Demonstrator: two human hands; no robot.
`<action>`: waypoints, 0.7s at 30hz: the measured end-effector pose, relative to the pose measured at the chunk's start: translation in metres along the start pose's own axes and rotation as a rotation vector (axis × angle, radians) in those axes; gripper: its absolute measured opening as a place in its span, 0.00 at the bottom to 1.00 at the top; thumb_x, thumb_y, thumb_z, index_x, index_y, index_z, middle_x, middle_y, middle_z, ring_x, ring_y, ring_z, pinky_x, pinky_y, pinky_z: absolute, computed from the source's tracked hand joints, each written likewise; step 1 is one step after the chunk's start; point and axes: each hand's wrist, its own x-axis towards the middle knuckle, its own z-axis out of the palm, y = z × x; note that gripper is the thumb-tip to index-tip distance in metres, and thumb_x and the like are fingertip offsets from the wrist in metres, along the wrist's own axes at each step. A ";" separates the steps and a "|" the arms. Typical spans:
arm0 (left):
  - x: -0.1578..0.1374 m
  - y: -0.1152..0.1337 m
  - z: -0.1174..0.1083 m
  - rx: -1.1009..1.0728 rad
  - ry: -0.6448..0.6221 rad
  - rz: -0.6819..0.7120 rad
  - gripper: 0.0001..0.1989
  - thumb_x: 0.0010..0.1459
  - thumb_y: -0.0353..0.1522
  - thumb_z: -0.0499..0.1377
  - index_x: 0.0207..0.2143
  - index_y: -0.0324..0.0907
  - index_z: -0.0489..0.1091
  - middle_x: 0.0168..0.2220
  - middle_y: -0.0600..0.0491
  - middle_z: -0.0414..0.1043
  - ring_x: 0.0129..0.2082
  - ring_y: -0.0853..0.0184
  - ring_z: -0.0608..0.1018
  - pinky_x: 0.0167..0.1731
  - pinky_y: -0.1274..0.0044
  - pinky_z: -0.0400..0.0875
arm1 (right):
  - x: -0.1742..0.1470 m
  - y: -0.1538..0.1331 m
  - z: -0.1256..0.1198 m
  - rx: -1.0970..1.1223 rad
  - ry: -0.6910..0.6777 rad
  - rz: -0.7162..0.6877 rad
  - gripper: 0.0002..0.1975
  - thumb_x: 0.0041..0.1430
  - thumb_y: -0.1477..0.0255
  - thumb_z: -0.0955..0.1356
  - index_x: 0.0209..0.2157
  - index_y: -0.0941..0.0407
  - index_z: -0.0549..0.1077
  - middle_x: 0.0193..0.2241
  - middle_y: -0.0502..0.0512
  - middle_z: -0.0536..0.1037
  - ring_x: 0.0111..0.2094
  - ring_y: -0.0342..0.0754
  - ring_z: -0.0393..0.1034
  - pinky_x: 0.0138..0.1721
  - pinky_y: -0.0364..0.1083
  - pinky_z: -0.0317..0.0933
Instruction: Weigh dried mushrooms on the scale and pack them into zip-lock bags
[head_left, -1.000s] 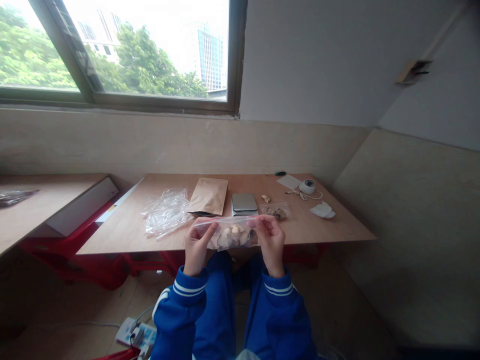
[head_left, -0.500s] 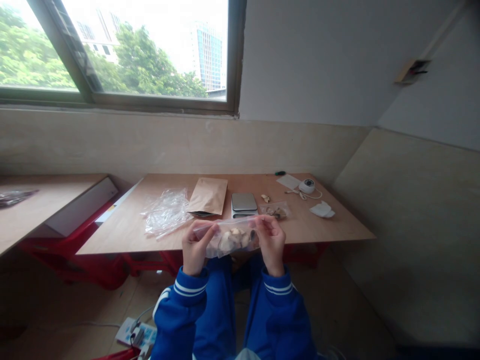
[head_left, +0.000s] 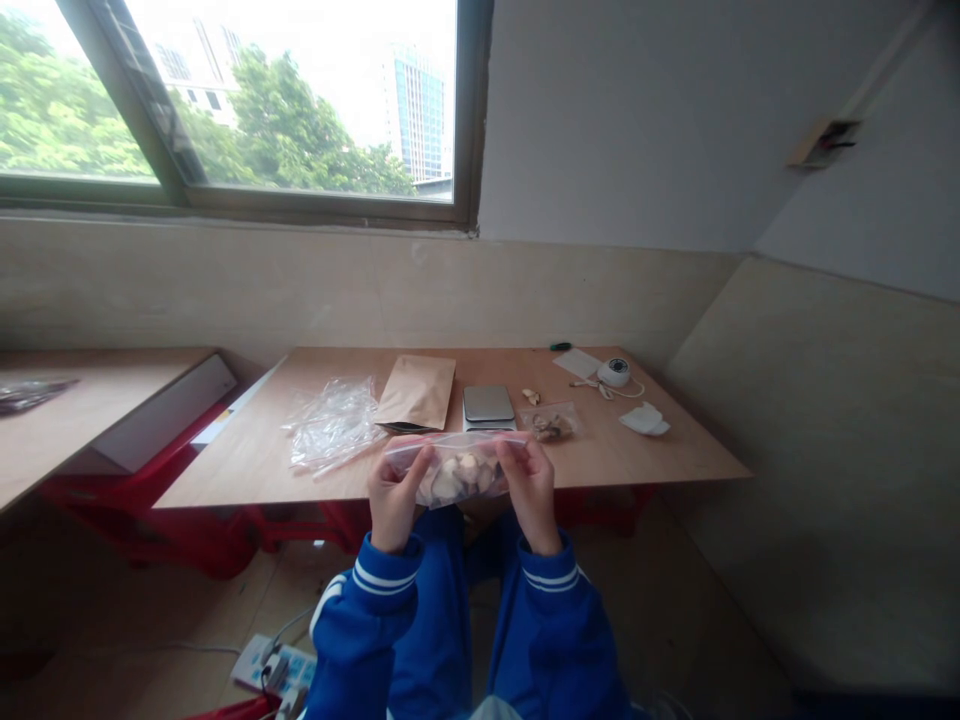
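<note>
A clear zip bag [head_left: 459, 478] with several pale, cream-coloured dried pieces inside hangs between my two hands, just over the table's near edge. My left hand [head_left: 394, 495] pinches its left top corner between thumb and fingers. At the right end of the seal strip, my right hand [head_left: 531, 490] grips the bag the same way. Beyond it lies a small digital scale [head_left: 488, 404] with a bare metal plate. Right of the scale is another clear bag [head_left: 553, 424] holding brownish dried pieces, with a few loose pale pieces [head_left: 531, 397] behind it.
Left of the scale are a brown kraft pouch [head_left: 417, 392] and a heap of clear plastic bags [head_left: 335, 425]. On the right lie a white dome camera [head_left: 613, 373] with its cable, crumpled white tissue [head_left: 645, 419] and a green-handled screwdriver [head_left: 560, 347]. A power strip [head_left: 271, 665] is on the floor.
My right hand has moved a little to the left, bringing my hands closer together. The bag has risen slightly and still hangs between them.
</note>
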 end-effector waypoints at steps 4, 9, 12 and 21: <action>0.000 0.005 0.001 0.026 0.007 0.035 0.10 0.48 0.38 0.64 0.29 0.40 0.74 0.24 0.55 0.74 0.26 0.68 0.76 0.28 0.77 0.70 | 0.000 -0.001 0.001 0.014 0.011 -0.002 0.11 0.54 0.61 0.68 0.32 0.55 0.71 0.27 0.52 0.79 0.27 0.47 0.73 0.23 0.41 0.64; -0.001 0.008 0.001 0.039 -0.004 0.085 0.08 0.49 0.37 0.63 0.29 0.41 0.73 0.24 0.56 0.74 0.26 0.69 0.75 0.29 0.78 0.70 | 0.000 -0.002 0.000 -0.016 0.022 -0.041 0.10 0.55 0.62 0.68 0.31 0.55 0.71 0.26 0.51 0.79 0.28 0.47 0.73 0.25 0.42 0.65; -0.001 0.008 0.000 0.049 -0.004 0.103 0.08 0.49 0.37 0.63 0.29 0.41 0.73 0.24 0.56 0.74 0.25 0.69 0.75 0.29 0.78 0.70 | 0.001 -0.001 -0.001 -0.039 0.034 -0.064 0.09 0.55 0.63 0.68 0.30 0.55 0.71 0.25 0.51 0.78 0.27 0.47 0.73 0.25 0.42 0.64; 0.000 0.010 -0.002 0.079 -0.040 0.183 0.07 0.49 0.34 0.64 0.30 0.39 0.74 0.27 0.54 0.75 0.28 0.68 0.76 0.31 0.77 0.71 | 0.001 -0.005 -0.002 0.009 0.027 -0.093 0.06 0.55 0.66 0.68 0.30 0.55 0.72 0.27 0.50 0.80 0.30 0.47 0.74 0.35 0.45 0.66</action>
